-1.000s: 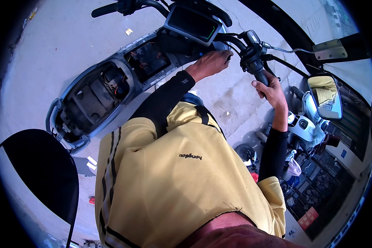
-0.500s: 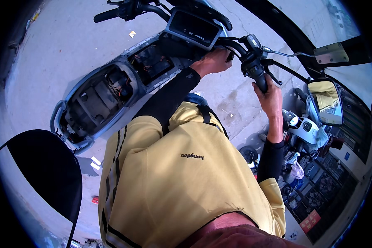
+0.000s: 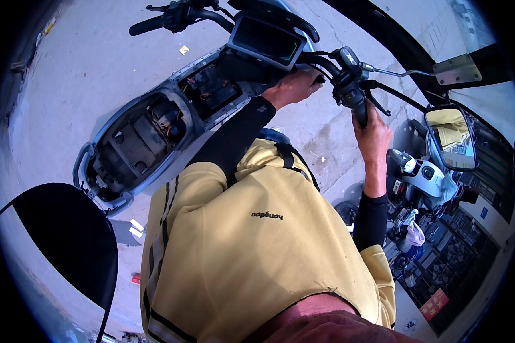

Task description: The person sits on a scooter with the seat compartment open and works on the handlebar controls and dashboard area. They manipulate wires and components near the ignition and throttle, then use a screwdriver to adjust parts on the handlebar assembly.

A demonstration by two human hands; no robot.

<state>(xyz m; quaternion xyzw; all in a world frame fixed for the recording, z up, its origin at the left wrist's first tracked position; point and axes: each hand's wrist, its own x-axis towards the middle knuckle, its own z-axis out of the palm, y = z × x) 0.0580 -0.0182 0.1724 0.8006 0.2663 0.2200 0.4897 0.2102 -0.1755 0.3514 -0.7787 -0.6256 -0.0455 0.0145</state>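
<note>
In front of me stands an electric scooter with a grey frame [image 3: 133, 192] and its seat and floor covers off. My right hand [image 3: 373, 140] is wrapped around the black right handlebar grip [image 3: 360, 112], below the brake lever [image 3: 379, 106]. Just under the dashboard display [image 3: 267, 41], my left hand [image 3: 294, 87] has its fingers closed at the steering column. A small black piece [image 3: 319, 79] shows at those fingertips; its kind is unclear. The display is dark with a green arc at its right side. Wires [image 3: 206, 94] lie exposed in the open floor compartment.
A mirror [image 3: 452, 137] on a black stalk stands out at the right, near a metal bracket [image 3: 458, 69] on a dark frame. Beyond it another scooter [image 3: 423, 174] is parked. The left handlebar grip [image 3: 146, 25] reaches out at far left. A black rounded panel [image 3: 63, 240] is at lower left.
The display's small white icons are gone and a green arc now shows. My right hand has turned slightly on the grip. My left hand stays in the same place.
</note>
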